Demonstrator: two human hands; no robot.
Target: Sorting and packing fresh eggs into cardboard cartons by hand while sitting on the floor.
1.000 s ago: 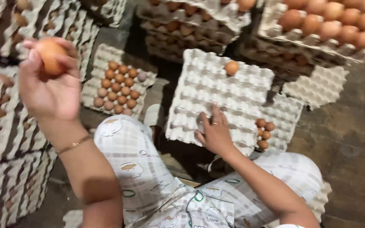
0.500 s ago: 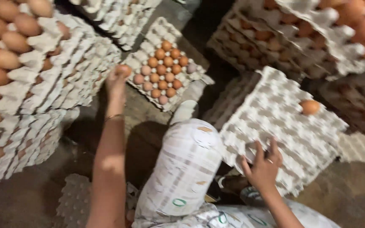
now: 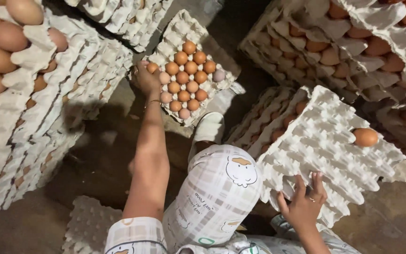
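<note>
I see a dark, bare floor (image 3: 95, 160) carrying everything: a part-filled egg tray (image 3: 189, 75) ahead, an empty tray (image 3: 88, 226) near me, tall tray stacks (image 3: 38, 117) left, and more stacks (image 3: 353, 61) right.

Your left hand (image 3: 146, 79) reaches out to the far egg tray (image 3: 177, 35) on the floor, fingers closed on a brown egg (image 3: 152, 67) at the tray's left edge; the tray is mostly filled with brown and pale eggs. Your right hand (image 3: 301, 207) rests open on the near edge of a tilted empty tray (image 3: 320, 146), which carries one lone egg (image 3: 365, 137). Stacked trays (image 3: 29, 103) of eggs stand at left and right.
</note>
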